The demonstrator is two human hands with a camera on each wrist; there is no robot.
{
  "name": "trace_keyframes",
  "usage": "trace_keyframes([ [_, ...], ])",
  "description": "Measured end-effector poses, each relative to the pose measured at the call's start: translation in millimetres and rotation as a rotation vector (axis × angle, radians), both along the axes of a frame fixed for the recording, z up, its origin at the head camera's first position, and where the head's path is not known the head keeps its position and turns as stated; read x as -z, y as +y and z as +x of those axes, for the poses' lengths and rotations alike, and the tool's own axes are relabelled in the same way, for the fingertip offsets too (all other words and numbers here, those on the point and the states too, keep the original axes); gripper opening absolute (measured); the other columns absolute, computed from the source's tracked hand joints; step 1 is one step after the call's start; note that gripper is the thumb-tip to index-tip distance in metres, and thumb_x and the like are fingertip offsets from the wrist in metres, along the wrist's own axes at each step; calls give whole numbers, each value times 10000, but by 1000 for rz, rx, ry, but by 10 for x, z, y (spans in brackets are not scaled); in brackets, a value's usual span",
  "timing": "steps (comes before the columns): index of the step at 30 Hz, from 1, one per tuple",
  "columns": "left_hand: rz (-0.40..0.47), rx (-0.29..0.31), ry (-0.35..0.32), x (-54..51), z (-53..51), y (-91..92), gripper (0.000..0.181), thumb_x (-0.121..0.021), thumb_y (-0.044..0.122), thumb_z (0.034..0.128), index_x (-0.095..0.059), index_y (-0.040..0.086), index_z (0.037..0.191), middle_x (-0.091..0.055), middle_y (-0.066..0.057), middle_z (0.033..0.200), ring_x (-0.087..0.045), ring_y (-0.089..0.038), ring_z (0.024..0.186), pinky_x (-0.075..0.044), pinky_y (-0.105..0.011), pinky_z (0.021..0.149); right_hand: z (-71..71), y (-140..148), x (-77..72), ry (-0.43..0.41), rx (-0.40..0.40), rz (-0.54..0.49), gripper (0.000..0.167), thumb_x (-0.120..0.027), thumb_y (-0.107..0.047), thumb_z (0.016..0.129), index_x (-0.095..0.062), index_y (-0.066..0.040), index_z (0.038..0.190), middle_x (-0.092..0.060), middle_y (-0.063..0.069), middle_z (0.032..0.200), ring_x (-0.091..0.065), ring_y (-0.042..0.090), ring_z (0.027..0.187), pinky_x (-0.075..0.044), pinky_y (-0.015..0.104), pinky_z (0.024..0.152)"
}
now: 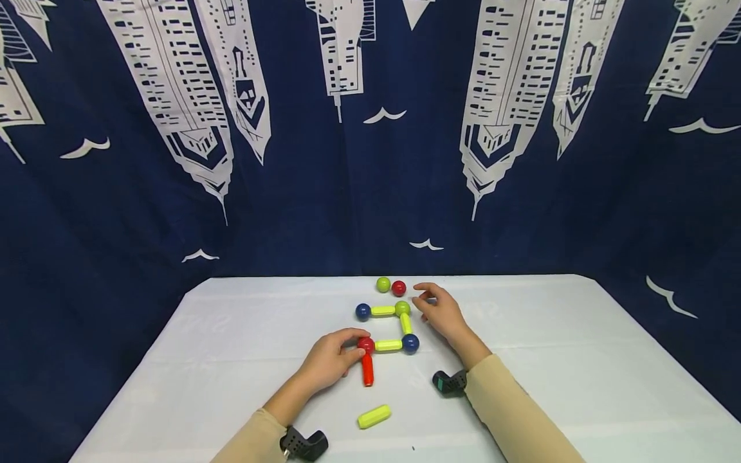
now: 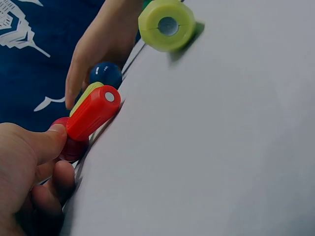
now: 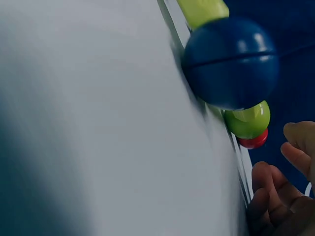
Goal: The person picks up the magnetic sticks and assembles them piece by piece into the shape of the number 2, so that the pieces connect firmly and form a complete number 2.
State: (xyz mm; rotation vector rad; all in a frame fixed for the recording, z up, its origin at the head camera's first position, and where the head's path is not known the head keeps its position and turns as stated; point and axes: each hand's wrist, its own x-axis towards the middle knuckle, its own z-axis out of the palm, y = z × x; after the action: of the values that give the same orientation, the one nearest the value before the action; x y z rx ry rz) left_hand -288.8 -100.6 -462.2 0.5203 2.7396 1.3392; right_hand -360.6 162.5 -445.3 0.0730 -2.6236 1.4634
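Observation:
My left hand (image 1: pixel 329 361) pinches a red ball (image 1: pixel 366 346) between thumb and fingers. A red rod (image 1: pixel 367 371) extends from that ball toward the table's near side; the left wrist view shows the metal disc on the rod's end. A yellow-green rod (image 1: pixel 388 345) links the red ball to a blue ball (image 1: pixel 410 344). From there another yellow-green rod (image 1: pixel 406 323) runs to a green ball (image 1: pixel 402 308), and a third rod (image 1: pixel 383 311) reaches a second blue ball (image 1: pixel 363 312). My right hand (image 1: pixel 444 316) hovers right of the green ball, fingers loosely bent, holding nothing.
A loose yellow-green rod (image 1: pixel 374 417) lies at the near side of the white table (image 1: pixel 231 360). At the far edge sit a loose green ball (image 1: pixel 383 284) and a red ball (image 1: pixel 399 288). A dark blue printed curtain (image 1: pixel 347 193) hangs behind.

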Motion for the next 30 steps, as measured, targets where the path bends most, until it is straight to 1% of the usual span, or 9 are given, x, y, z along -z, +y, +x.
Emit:
trace_keyframes([
  [4,-3,-1,0,7,4,-15,317,-680,190,947,-656,223,1261,-596,26,771,-501,-112,445,-360,-215,437,-182,-89,-2,-9,1,48,375,-644,-216,959,-609,-130,1322,-608,149,1114,-604,149,681,-485,219,628],
  [7,-6,3,-2,2,3,-15,318,-677,184,949,-655,222,1264,-592,31,753,-503,-108,447,-363,-213,439,-281,-117,-6,-39,-13,86,400,-644,-241,961,-601,-142,1346,-612,160,1164,-625,183,785,-511,237,691],
  [10,4,13,-8,-13,-1,-10,316,-673,170,949,-659,217,1261,-588,35,740,-503,-105,450,-366,-208,442,-353,-125,-15,-68,-29,134,431,-640,-273,963,-579,-168,1377,-604,176,1242,-621,248,958,-532,331,818],
  [13,10,21,-15,-21,-8,-3,312,-674,169,949,-661,219,1257,-575,39,689,-502,-104,451,-360,-203,445,-384,-124,-22,-88,-37,177,449,-638,-306,962,-568,-206,1395,-593,182,1301,-585,312,1114,-491,452,948],
  [15,7,22,-18,-17,-13,-2,307,-673,170,950,-662,221,1253,-562,50,659,-501,-103,449,-355,-201,445,-388,-126,-25,-97,-45,208,451,-621,-319,970,-559,-222,1407,-591,185,1320,-561,337,1171,-455,509,992],
  [19,5,19,-14,-8,-23,-6,301,-673,168,950,-664,223,1246,-541,57,604,-494,-103,442,-347,-201,441,-390,-154,-39,-117,-46,239,451,-595,-363,982,-554,-236,1413,-594,185,1323,-560,348,1173,-440,540,999],
  [22,15,21,-10,-2,-29,-11,298,-674,163,949,-665,218,1241,-552,52,628,-494,-103,441,-349,-202,439,-403,-189,-60,-117,-34,266,456,-598,-398,972,-571,-228,1395,-619,178,1303,-579,331,1136,-459,518,973],
  [27,29,17,-21,2,-28,-20,299,-676,158,947,-665,216,1240,-590,45,748,-500,-106,448,-349,-203,438,-415,-240,-82,-117,-14,329,426,-615,-414,958,-617,-217,1335,-645,158,1250,-596,293,1046,-490,454,892],
  [30,32,16,-22,0,-31,-25,299,-676,160,947,-665,214,1241,-587,44,730,-499,-105,448,-350,-204,437,-411,-256,-86,-117,2,337,399,-626,-408,950,-640,-208,1295,-654,145,1223,-595,282,1015,-485,431,864],
])
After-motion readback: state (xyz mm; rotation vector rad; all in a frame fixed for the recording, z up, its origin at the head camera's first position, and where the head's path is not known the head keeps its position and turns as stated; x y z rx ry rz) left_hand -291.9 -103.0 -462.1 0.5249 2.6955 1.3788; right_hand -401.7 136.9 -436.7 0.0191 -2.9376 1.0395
